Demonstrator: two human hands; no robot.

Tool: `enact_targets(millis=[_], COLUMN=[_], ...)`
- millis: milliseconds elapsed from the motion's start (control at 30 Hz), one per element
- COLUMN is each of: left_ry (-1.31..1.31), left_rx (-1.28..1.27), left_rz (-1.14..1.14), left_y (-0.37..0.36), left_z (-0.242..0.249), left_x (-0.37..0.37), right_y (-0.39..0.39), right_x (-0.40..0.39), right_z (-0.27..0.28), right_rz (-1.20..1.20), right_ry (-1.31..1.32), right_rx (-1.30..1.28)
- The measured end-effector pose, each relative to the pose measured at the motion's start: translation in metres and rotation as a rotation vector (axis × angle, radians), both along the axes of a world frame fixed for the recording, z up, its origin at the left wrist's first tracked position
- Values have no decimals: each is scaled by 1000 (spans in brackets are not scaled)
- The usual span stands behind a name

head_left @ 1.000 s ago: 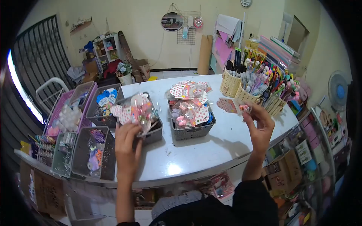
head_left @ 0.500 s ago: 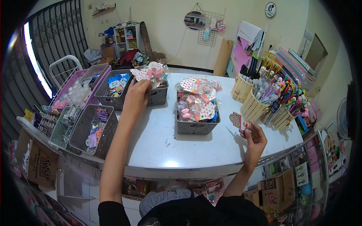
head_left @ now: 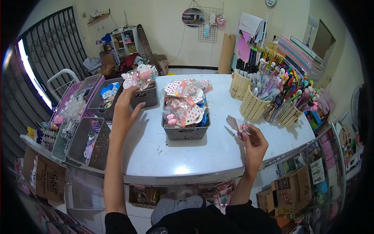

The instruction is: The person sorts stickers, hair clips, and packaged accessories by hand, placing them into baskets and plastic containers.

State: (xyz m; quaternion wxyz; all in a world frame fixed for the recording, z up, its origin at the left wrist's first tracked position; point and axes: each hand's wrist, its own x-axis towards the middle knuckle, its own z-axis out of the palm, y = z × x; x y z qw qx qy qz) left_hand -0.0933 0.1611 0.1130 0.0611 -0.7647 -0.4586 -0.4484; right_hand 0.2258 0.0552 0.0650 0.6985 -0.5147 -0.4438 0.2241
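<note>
My left hand (head_left: 126,102) is beside a dark grey basket (head_left: 146,98) at the back left, thumb spread from the fingers, holding nothing. Its fingertips reach the edge of a pile of clear packets with heart-printed cards (head_left: 141,77) heaped on that basket. Over the right part of the table, my right hand (head_left: 254,141) pinches a small packet (head_left: 232,122) with a heart-printed card and a pink piece in clear wrap. Between my hands stands another grey basket (head_left: 187,133), piled above its rim with heart-card packets (head_left: 191,113).
Cream woven holders (head_left: 253,108) full of pens stand at the right on the white table (head_left: 156,162). Grey bins (head_left: 102,134) and a purple basket (head_left: 64,93) with small goods line the left. Cardboard boxes (head_left: 292,193) sit below, right.
My left hand has come away from the packets on the back basket, its thumb spreading. The right hand still holds its packet. The whole view has shifted slightly.
</note>
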Motion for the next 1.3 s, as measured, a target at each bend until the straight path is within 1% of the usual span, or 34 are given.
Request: enact_targets(millis=[33, 100, 133, 167, 233, 267, 333, 367, 433, 533, 600, 700, 733, 800, 833, 900, 1000, 1067, 1167, 1233, 1267, 1300], left_ry=[9, -262, -473, -580, -400, -335, -268, -274, -210, -182, -219, -376, -371, -442, -444, -409, -411, -383, -330, -334, -339, -330], left_rx=[-1, 46, 84, 105, 66, 108, 31, 30, -16, -10, -6, -76, -75, -122, -125, -59, -75, -69, -149, -143, -148, -116], left_rz=[4, 70, 65, 69, 151, 175, 299, 297, 410, 464, 460, 358, 356, 259, 259, 174, 125, 133, 158, 167, 172, 184], left_y=[-14, -50, -66, -85, -105, -104, -99, -95, -89, -84, -83, -84, -84, -86, -88, -91, -105, -114, -128, -135, -140, -146], left_z=[2, 4, 0, 2, -4, -9, -14, -17, -21, -22, -20, -22, -22, -22, -23, -25, -23, -20, -19, -19, -19, -19], left_x=[7, 36, 60, 87, 123, 140, 164, 172, 179, 171, 163, 151, 147, 140, 137, 128, 113, 105, 96, 97, 95, 91], right_y=[0, 0, 0, -1, -1, -1, -2, -1, -1, 0, -1, 0, 1, 1, 0, 0, 1, 1, -1, -2, -7, -12], right_x=[0, 1, 0, -1, 0, -1, 1, 1, 0, 1, 0, 0, 0, -1, -1, 0, 0, -1, -6, -11, -16, -21], right_z=[-1, -3, -3, -2, -3, -2, -2, -3, -3, -4, -3, -4, -5, -4, -4, -5, -6, -6, -2, 1, 3, 8], right_rz=[4, -2, -3, -6, -8, -7, -10, -3, 7, -3, -18, -28, -23, -19, -15, -1, 22, 32, 36, -68, -63, -8], right_ry=[9, -35, -21, -28, -40, -27, -25, -28, -10, -45, -58, -57, -43, -39, -38, -39, -43, -50, -19, -37, -32, -119], right_rx=[-1, 28, 30, 16, -12, -4, 4, 5, 9, 5, 1, 1, 11, 5, 0, 1, 14, 25, 76, 294, 300, 404])
